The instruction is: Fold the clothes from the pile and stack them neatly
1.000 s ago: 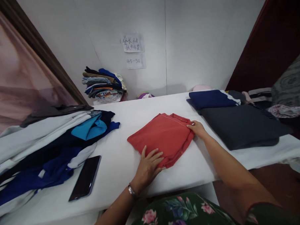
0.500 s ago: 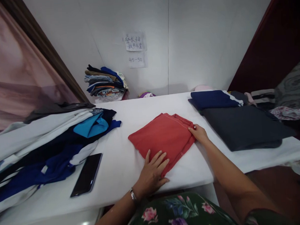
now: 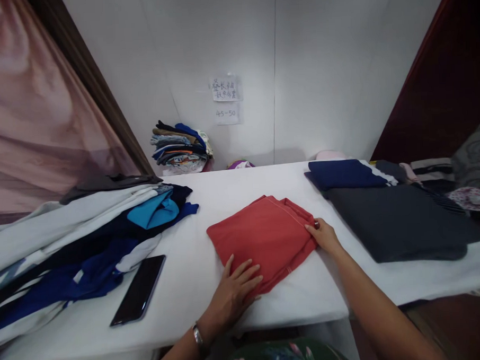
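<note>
1. One coral-red folded garment (image 3: pixel 254 227) lies on the white-covered table (image 3: pixel 188 278), at the middle, between the clothing heap (image 3: pixel 66 214) on the left and the dark grey folded garment (image 3: pixel 396 221) on the right. Its exact type cannot be told.

2. Orientation: the piece lies skewed, one corner pointing left and one far. Its widest visible spread runs left to right; the slanted view leaves the true long axis uncertain. A pale stitched seam slants from the far corner toward the right edge.

3. Right hand (image 3: pixel 324 236): thumb and forefinger appear clamped on the garment's right edge. From this pinch, nearly all the cloth lies to the left.

4. Left hand (image 3: pixel 232 289): fingers spread apart, laid over the near-left edge, not gripping. Whether the thumb is tucked under the cloth cannot be told. From here, the bulk lies far and right.

5. Reach: both hands touch the garment. The left hand is closer to the near table edge; the right hand is farther in.
</note>
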The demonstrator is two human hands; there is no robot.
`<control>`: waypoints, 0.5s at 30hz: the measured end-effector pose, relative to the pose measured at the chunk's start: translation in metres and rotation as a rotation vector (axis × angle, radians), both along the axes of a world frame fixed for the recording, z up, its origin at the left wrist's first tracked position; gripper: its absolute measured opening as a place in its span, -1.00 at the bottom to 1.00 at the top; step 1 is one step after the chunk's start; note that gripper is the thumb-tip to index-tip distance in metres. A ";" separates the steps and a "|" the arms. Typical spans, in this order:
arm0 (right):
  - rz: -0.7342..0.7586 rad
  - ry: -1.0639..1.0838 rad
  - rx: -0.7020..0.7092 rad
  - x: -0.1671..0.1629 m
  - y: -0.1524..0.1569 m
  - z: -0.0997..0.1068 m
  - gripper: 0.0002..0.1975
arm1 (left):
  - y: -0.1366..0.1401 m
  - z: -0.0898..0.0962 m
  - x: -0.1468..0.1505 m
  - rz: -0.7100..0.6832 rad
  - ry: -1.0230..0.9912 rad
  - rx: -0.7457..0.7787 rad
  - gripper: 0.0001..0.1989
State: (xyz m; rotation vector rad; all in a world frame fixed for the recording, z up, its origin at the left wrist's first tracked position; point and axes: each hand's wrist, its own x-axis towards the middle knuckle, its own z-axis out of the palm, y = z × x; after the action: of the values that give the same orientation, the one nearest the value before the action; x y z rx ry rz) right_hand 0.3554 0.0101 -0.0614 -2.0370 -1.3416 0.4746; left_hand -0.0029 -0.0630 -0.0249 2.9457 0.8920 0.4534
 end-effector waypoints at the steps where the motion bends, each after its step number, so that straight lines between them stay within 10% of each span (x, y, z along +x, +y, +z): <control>1: -0.002 -0.006 -0.011 -0.001 -0.002 0.000 -0.64 | -0.001 -0.002 -0.002 -0.009 0.012 0.005 -0.66; 9: 0.009 -0.030 -0.019 0.001 -0.003 0.000 -0.63 | -0.010 0.005 -0.006 -0.004 0.006 -0.109 -0.31; 15: 0.022 -0.002 -0.021 0.004 -0.003 -0.003 -0.58 | 0.032 0.008 -0.013 0.550 -0.318 -0.084 -0.56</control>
State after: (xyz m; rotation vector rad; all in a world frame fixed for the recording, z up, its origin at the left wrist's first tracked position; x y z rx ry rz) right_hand 0.3593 0.0075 -0.0647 -2.0426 -1.3668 0.4982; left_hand -0.0163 -0.0306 -0.0170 2.4157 1.6110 0.8435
